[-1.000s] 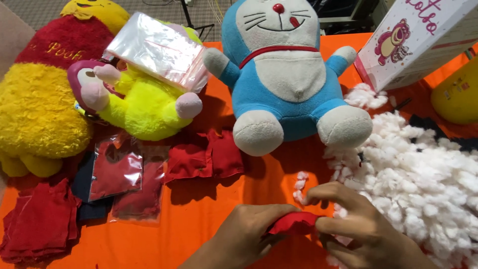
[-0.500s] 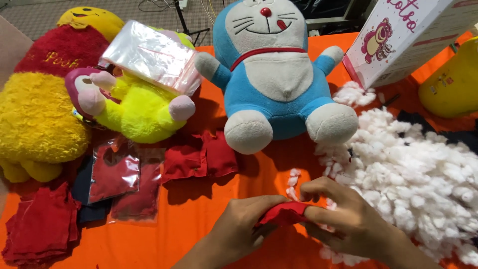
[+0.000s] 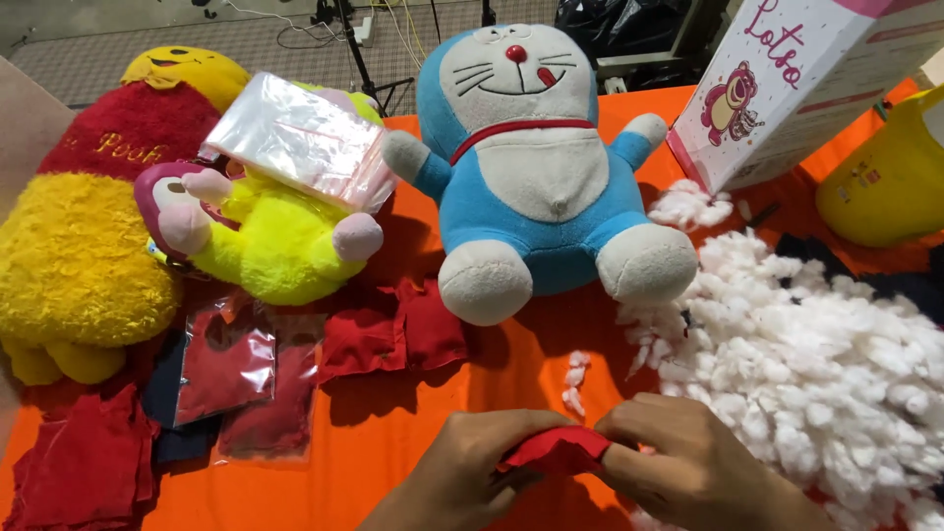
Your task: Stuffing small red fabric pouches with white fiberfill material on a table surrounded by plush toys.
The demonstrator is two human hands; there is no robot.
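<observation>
We hold a small red fabric piece (image 3: 557,450) between both hands at the 6 o'clock edge of the view, low over the orange worktop (image 3: 511,374). Our left hand (image 3: 472,472) pinches its left end, fingers narrow and closed on the cloth, and our right hand (image 3: 688,462) grips the right end the same way, fingers curled tight around it. Compared with a second ago the hands have drawn closer together and the red piece now bunches up between them, showing more of its folded top; it looks to us as if the cloth is being gathered or turned. At 3 o'clock, just beside the right hand, lies a big heap of white stuffing (image 3: 816,364). At 12 o'clock sits a blue and white cat plush (image 3: 536,167). At 10 o'clock a yellow-green plush (image 3: 270,246) carries a clear plastic bag (image 3: 300,138), and a yellow and red bear plush (image 3: 93,216) lies at 9 o'clock. Flat red fabric pieces (image 3: 393,339) and bagged red pieces (image 3: 231,369) rest well apart from the hands, toward 9 o'clock. A white and pink box (image 3: 806,88) stands at 2 o'clock.
</observation>
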